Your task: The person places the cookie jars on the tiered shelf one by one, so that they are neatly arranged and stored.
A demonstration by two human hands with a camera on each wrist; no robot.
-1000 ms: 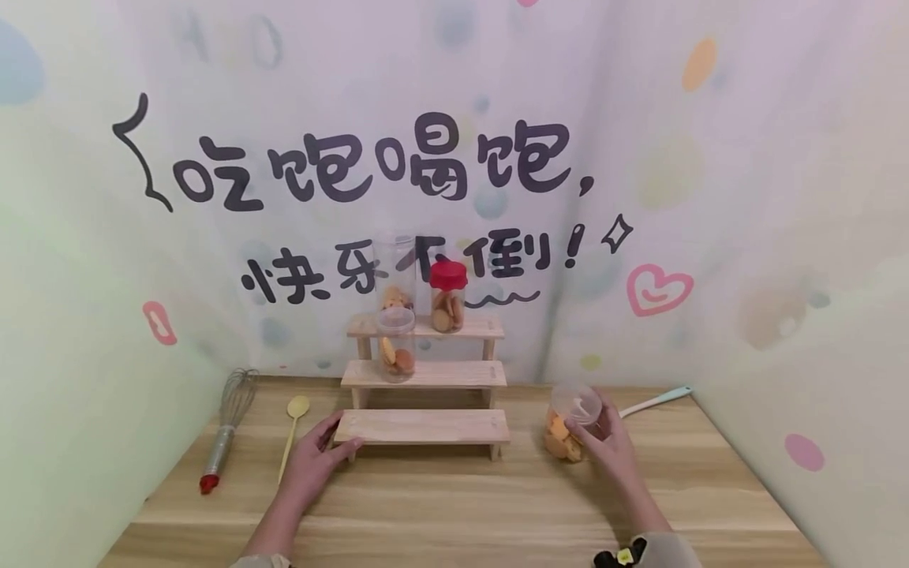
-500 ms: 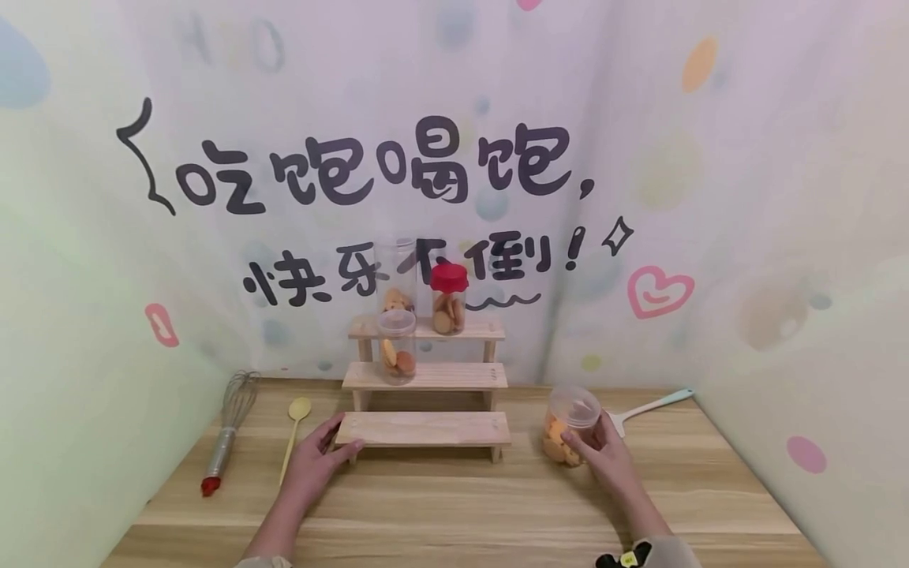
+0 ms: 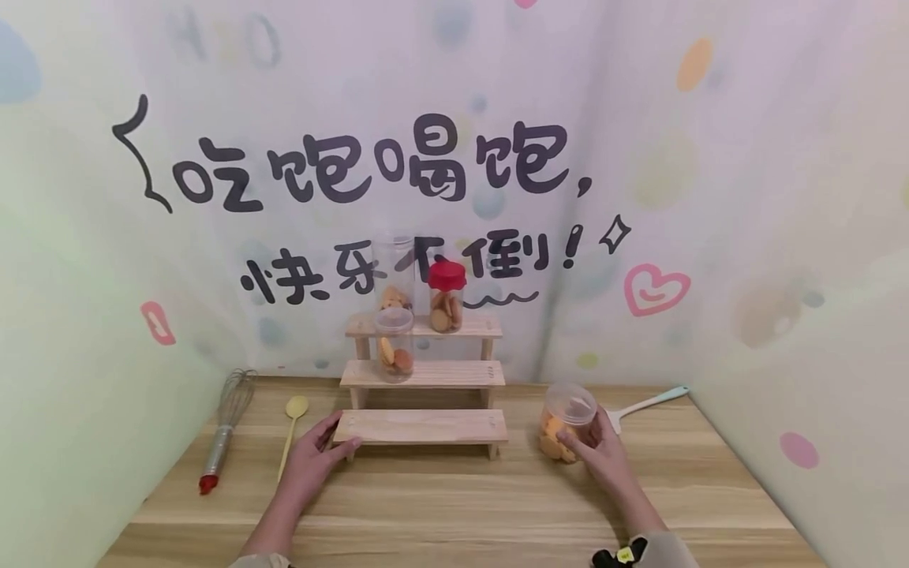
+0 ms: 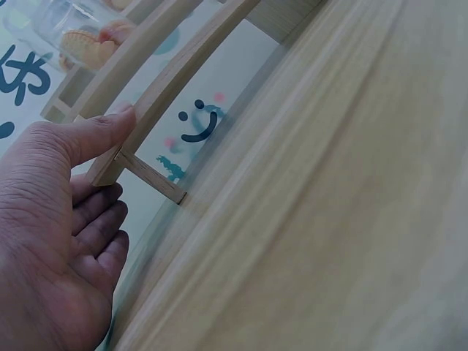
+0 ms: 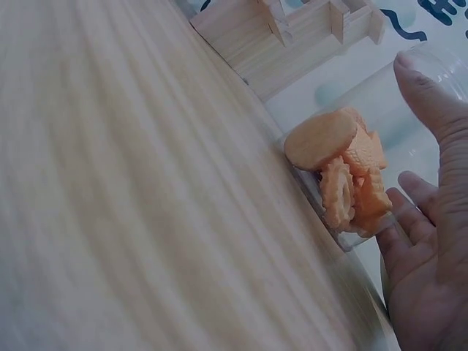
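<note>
My left hand [image 3: 312,460] grips the left end of the lowest board of a three-step wooden display stand [image 3: 422,427]. In the left wrist view the thumb lies on the board [image 4: 157,110] and the other fingers are curled behind it. At the stand's right, my right hand [image 3: 607,454] holds a clear jar [image 3: 568,404] by its side. Orange-brown cookies [image 5: 340,164] lie in the bottom of this jar. It stands roughly upright at the table, though whether its base touches is hard to tell. The thumb and fingers sit on opposite sides of the jar.
On the stand are a red-lidded cookie jar [image 3: 447,296], a tall clear jar [image 3: 394,272] and a shorter clear jar [image 3: 394,343]. A whisk [image 3: 226,426] and yellow spoon [image 3: 293,422] lie left. A spatula [image 3: 649,406] lies right, near the printed curtain [image 3: 746,197].
My right hand has shifted slightly lower on the jar, and the jar is a little further left, showing more of the spatula's head. The left hand keeps its place on the stand.
</note>
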